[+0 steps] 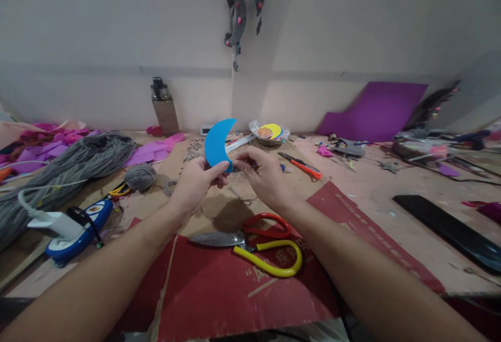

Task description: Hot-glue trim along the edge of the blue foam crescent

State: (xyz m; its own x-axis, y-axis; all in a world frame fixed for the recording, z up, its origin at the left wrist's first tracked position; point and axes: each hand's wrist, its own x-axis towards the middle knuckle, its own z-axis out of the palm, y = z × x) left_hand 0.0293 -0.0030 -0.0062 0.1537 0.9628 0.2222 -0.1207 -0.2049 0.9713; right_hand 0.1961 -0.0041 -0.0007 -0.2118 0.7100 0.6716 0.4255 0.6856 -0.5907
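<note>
A flat blue crescent-moon cutout (216, 142) is held up over the table, its curved back to the left. My left hand (202, 176) pinches its lower part between thumb and fingers. At the lower right tip, my right hand (259, 172) closes its fingertips on the cutout's end. A white strip (239, 144) shows behind the crescent; whether it is touched I cannot tell. Below both hands lie large scissors (250, 248) with one red and one yellow handle, blades pointing left. An orange utility knife (303, 165) rests beyond my right hand.
Red printed cardboard (211, 295) covers the front of the table. Grey yarn (74, 175), a yarn ball (140, 177) and a blue power strip (80, 232) are at left. A bowl (270, 141) stands behind. A black case (446, 230) and purple sheet (379, 112) are at right.
</note>
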